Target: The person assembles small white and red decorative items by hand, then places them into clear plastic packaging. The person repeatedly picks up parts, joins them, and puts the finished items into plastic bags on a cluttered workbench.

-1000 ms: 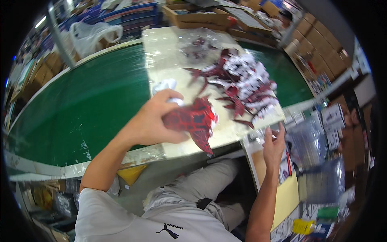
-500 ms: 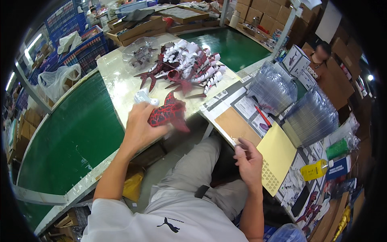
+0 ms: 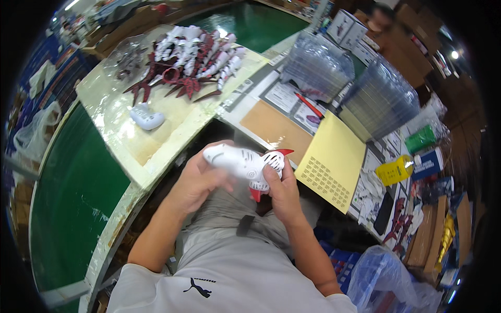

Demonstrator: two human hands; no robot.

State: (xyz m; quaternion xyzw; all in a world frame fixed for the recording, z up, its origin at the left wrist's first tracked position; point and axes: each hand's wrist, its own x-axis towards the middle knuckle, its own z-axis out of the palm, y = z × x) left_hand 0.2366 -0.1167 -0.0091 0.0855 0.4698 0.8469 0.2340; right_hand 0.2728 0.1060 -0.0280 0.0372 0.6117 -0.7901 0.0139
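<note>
Both hands hold a white and red plastic toy dragon body (image 3: 245, 164) over my lap. My left hand (image 3: 201, 180) grips its white front end from below. My right hand (image 3: 282, 190) closes on its rear, where red fins and a red spike stick out. A pile of the same red and white toy parts (image 3: 190, 62) lies on the cream work board (image 3: 130, 141) ahead on the left. One loose white part (image 3: 147, 117) rests alone on that board.
A green conveyor belt (image 3: 68, 198) runs along the left. To the right are a brown card (image 3: 271, 128), a yellow sheet (image 3: 334, 159), stacks of clear plastic trays (image 3: 376, 99), a red pen (image 3: 311, 106), small bottles and boxes. A blue plastic bag (image 3: 386, 276) sits low on the right.
My left hand has brought the toy from the work board down to my lap. My right hand has come off the side table and taken hold of it. The view has swung right.
</note>
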